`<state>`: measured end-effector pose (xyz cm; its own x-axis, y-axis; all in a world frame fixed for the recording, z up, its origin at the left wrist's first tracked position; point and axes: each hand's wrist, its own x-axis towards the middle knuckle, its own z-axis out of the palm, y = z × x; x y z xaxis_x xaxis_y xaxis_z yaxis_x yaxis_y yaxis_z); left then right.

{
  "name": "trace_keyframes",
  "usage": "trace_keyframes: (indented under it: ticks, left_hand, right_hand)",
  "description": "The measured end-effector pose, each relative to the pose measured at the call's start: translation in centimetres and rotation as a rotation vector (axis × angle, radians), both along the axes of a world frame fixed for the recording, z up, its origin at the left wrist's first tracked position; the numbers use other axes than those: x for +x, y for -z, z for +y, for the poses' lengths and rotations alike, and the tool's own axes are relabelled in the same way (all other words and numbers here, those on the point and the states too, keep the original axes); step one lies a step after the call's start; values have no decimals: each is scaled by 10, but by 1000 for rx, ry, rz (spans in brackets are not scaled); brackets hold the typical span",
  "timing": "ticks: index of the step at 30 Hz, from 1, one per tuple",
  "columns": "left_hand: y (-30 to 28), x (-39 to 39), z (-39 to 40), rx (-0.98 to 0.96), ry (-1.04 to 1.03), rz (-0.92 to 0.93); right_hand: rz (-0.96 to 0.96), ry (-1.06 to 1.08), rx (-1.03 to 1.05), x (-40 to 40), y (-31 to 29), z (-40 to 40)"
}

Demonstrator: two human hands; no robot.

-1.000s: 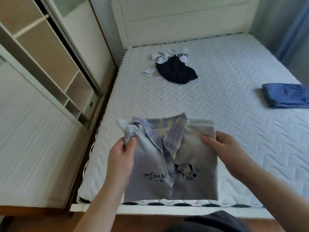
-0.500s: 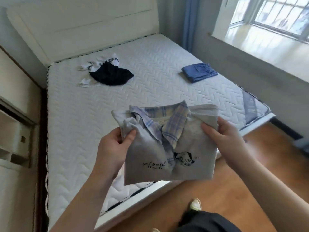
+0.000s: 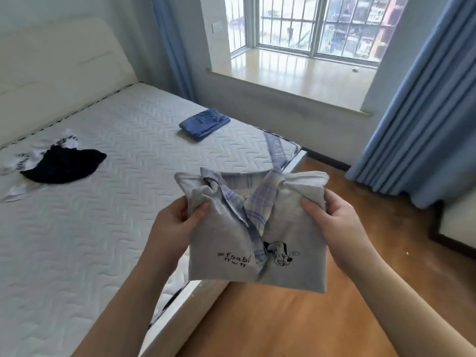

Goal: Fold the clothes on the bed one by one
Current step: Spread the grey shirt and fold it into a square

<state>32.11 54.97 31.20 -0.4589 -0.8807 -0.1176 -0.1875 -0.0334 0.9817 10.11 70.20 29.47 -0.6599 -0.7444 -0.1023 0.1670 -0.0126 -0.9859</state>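
A folded grey top (image 3: 257, 235) with a plaid collar and a small dog print was held in the air, over the bed's (image 3: 108, 176) near corner and the wooden floor (image 3: 296, 318). The left hand (image 3: 175, 225) pinched its upper left edge; the right hand (image 3: 332, 222) gripped the upper right. Further off on the mattress lay a folded blue garment (image 3: 203, 122) and an unfolded dark garment (image 3: 64, 164) among white socks (image 3: 65, 143). To finish well, the person would probably need to keep both sides level and lay the bundle down flat, so the folds held.
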Motion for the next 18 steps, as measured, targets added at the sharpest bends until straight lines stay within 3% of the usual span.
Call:
trace_keyframes:
  ticks: [9, 18]
  left_hand:
    - [5, -155, 53, 114, 126, 53]
    - [28, -268, 15, 118, 212, -10]
  right_hand:
    - [-72, 141, 17, -135, 8, 78]
    - [-95, 193, 60, -242, 37, 69]
